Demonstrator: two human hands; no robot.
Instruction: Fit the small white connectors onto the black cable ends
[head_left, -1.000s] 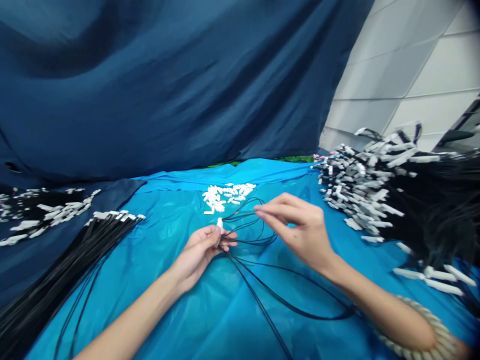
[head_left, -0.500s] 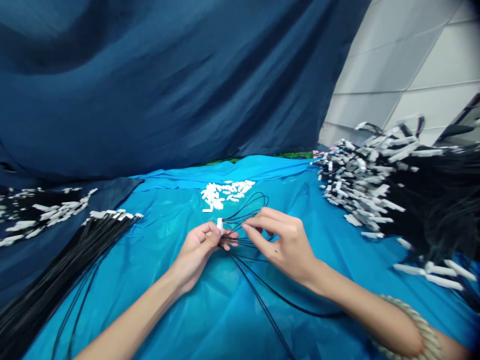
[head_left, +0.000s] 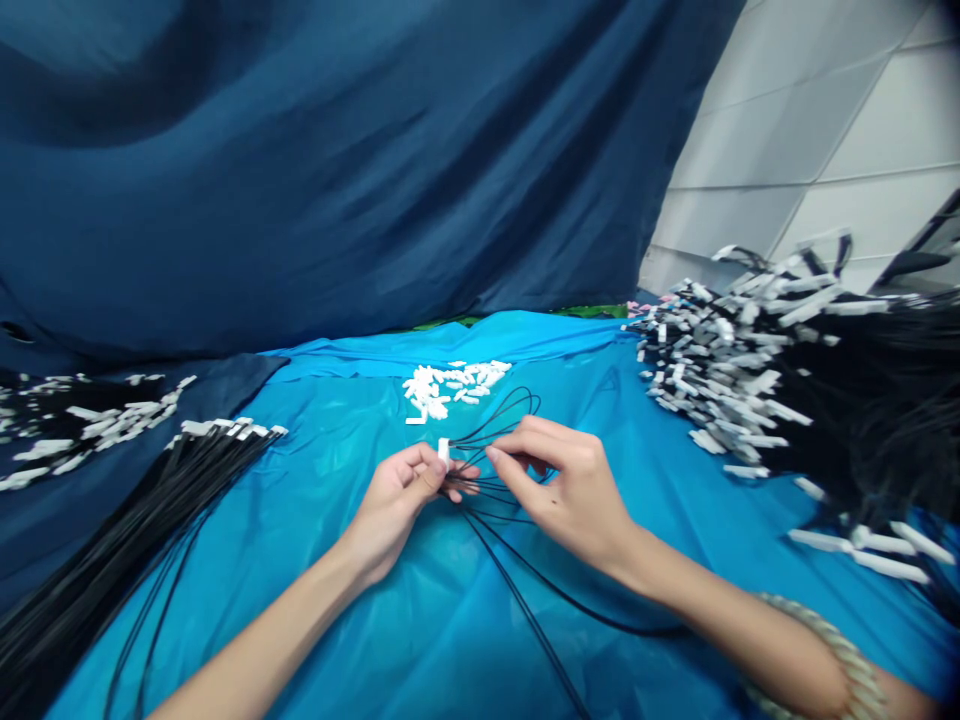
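Observation:
Between thumb and fingers, my left hand (head_left: pixel 409 485) pinches a small white plastic connector (head_left: pixel 444 453). Several thin black wires (head_left: pixel 517 585) run from the connector's side and past my fingers. Some of them bend in loops to the right, and others trail down towards me. To the right, my right hand (head_left: pixel 562 475) is closed in a pinch, thumb against forefinger, on one of the black wires. The wire's end at my right fingertips is too small to make out. Beyond my hands lies a loose pile of white connectors (head_left: pixel 454 385).
A bundle of black wires with white ends (head_left: pixel 150 510) lies at left, beside more on dark cloth (head_left: pixel 247 375). A large heap of black wires with white connectors (head_left: pixel 720 350) rises at right. Blue sheeting (head_left: pixel 337 640) covers the table; a dark blue curtain (head_left: pixel 337 180) hangs behind.
Almost nothing differs. The white connector and my left fingertips have shifted very slightly to the right; both hands keep their pinch.

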